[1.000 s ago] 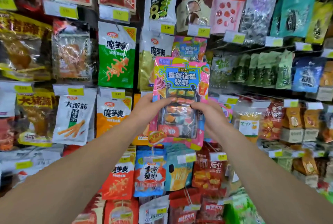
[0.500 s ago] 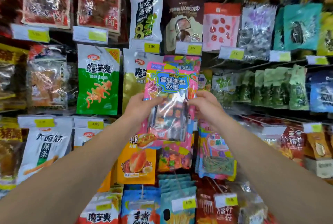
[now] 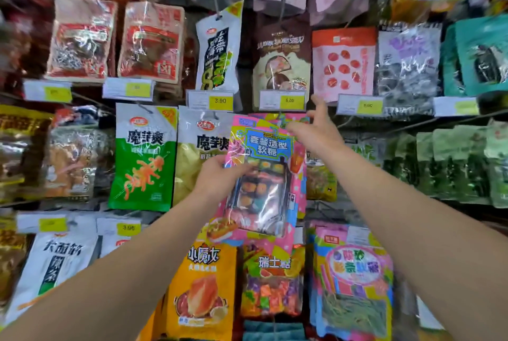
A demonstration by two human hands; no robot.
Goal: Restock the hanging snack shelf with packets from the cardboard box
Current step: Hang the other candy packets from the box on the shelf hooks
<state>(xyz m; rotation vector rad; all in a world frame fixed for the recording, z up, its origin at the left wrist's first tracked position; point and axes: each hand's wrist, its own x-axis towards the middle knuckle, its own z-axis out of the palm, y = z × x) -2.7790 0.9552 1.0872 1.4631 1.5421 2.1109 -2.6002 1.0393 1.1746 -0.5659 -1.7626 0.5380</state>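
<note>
Our left hand (image 3: 217, 176) grips the pink candy packet (image 3: 261, 176) at its nine o'clock edge; our right hand (image 3: 316, 132), fingers spread and released, reaches toward one o'clock.

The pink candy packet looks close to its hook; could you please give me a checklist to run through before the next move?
1. Left hand holds the pink candy packet by its left edge: ok.
2. Right hand on the packet: not ok; open, fingers spread near its top corner.
3. Packet upright, facing out: ok.
4. Hang hole on the hook: cannot tell; blurred.
5. Matching packets behind it: cannot tell.
6. Price tag above unobstructed: ok.
</note>
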